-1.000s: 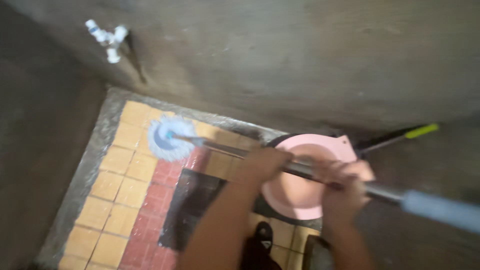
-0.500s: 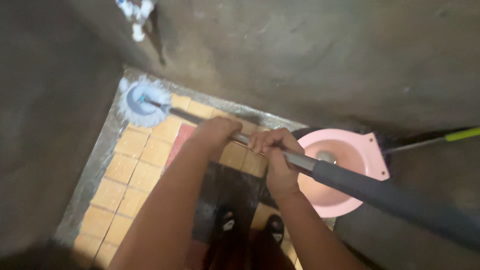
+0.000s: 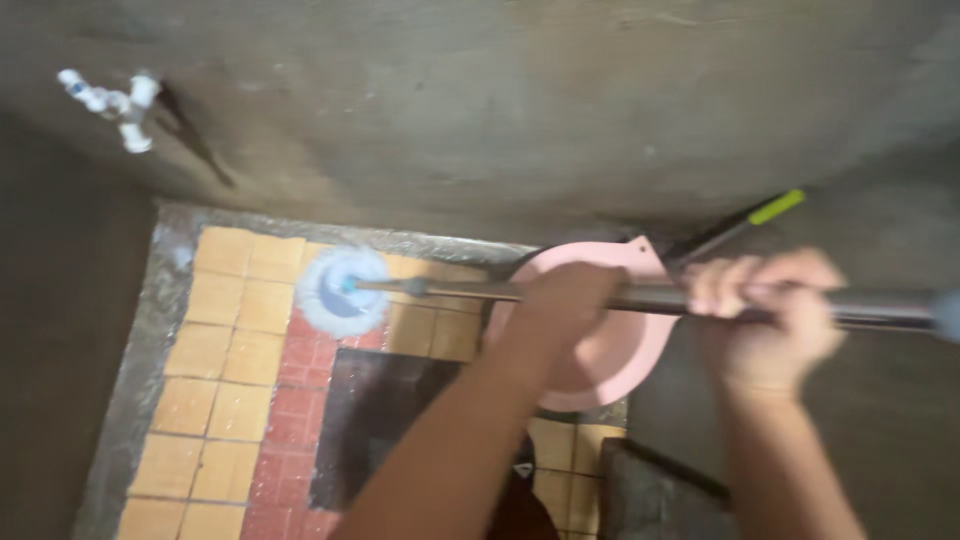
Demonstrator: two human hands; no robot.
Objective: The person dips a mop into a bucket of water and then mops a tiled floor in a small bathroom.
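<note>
I hold a mop with a long metal handle [image 3: 650, 297] in both hands. My left hand [image 3: 565, 300] grips the shaft near its middle. My right hand [image 3: 770, 305] grips it further up, near the grey foam sleeve [image 3: 945, 315]. The round white and blue mop head [image 3: 342, 291] rests on the yellow and red tiled floor [image 3: 225, 360]. Below the handle sits a pink squat toilet pan [image 3: 610, 360].
Rough grey cement walls [image 3: 500, 110] enclose the small floor on the left and far side. A white tap [image 3: 115, 100] sticks out of the wall at upper left. A dark stick with a green grip [image 3: 745, 222] leans behind the pan. A dark floor patch [image 3: 375, 420] lies near my feet.
The mop head has slid back from the far left corner toward the middle of the tiles. My right hand has moved right and up along the handle, away from my left hand.
</note>
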